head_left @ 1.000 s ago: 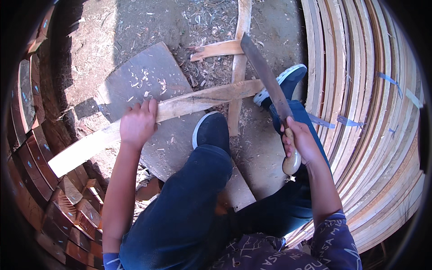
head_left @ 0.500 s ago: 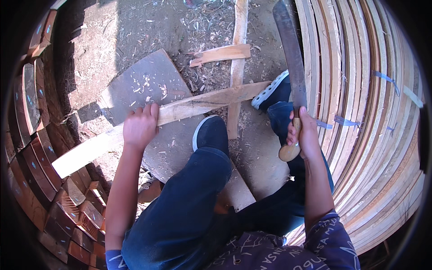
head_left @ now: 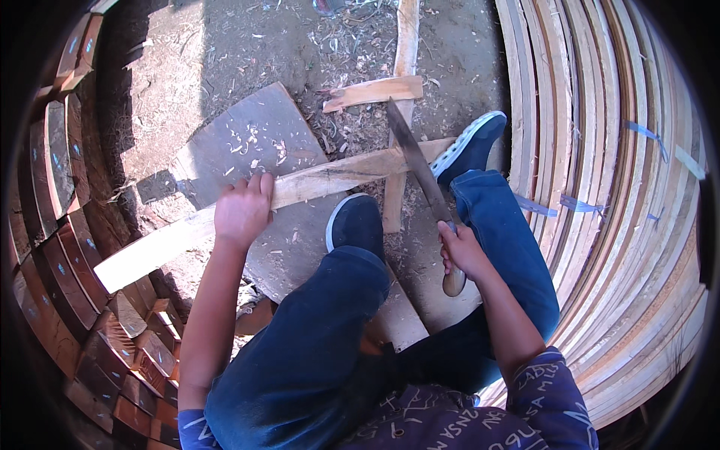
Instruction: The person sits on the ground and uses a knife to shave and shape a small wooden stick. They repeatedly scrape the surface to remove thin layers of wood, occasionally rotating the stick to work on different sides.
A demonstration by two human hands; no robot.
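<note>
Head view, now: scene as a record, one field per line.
left hand: gripping the pale plank
right hand: closed around the handle of the machete
blade: passes in front of the plank in view; contact unclear
crossing: plank passes over the narrow wood strip
beyond plank: short wood piece lying across the strip
feet: right shoe by the plank's right end
left side: stacked timber
right side: long boards, with bluish ties
</note>
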